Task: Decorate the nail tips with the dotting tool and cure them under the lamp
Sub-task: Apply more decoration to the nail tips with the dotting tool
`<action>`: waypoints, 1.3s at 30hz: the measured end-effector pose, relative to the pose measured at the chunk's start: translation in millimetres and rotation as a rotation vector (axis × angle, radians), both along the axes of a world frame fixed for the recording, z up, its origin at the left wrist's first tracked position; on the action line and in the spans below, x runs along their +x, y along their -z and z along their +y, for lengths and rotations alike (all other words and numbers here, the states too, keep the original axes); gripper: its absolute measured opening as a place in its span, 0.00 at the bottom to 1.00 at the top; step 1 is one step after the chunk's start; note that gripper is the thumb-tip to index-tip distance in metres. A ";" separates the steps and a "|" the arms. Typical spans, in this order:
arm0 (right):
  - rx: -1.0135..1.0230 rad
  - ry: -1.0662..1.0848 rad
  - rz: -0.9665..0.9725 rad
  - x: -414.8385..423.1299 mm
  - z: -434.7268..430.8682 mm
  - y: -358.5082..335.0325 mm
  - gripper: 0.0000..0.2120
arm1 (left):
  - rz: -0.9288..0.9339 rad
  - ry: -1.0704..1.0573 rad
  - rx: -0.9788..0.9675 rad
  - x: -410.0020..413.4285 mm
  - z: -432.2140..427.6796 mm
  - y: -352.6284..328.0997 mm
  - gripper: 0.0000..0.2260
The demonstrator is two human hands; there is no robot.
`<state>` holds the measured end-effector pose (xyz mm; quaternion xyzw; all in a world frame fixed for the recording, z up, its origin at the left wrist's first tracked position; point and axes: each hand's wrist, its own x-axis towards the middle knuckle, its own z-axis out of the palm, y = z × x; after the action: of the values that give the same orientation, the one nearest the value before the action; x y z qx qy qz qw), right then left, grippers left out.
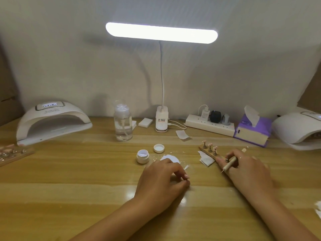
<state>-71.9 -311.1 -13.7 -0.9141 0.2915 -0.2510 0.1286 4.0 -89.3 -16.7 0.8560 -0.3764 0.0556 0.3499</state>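
Note:
My right hand [246, 169] grips a wooden dotting tool [231, 162], its metal tip pointing down-left toward the table. Two of its fingers also touch the near end of a wooden holder strip [206, 152] that carries several pink nail tips on small stands. My left hand [163, 180] rests on the table with curled fingers pinching something small that I cannot make out, over a white paper piece [169, 157]. A small open white gel jar [143, 156] and its lid [159, 148] lie just behind that hand. A white curing lamp [52, 119] stands at the back left.
A second curing lamp [298, 129] sits at the right edge. Along the back are a pump bottle [123, 124], desk lamp base [161, 121], power strip [208, 126] and purple tissue pack [251, 131]. Another nail-tip holder [12, 153] lies far left. Paper scraps [206, 160] lie by the strip.

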 end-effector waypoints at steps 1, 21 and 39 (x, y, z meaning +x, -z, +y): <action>-0.029 0.005 0.020 0.5 0.0 0.7 0.14 | -0.009 0.005 -0.012 -0.5 -0.2 0.4 0.04; 0.699 -0.386 -0.579 8.4 55.0 -27.4 0.09 | 0.213 0.000 -0.234 30.1 23.1 1.8 0.04; 0.691 -0.391 -0.156 47.7 71.5 0.2 0.12 | 0.201 -0.032 -0.112 32.2 21.6 6.1 0.06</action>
<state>-24.2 -239.6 -13.8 -0.8334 0.1687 -0.1777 0.4954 36.2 -67.7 -22.8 0.8422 -0.3223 -0.0039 0.4322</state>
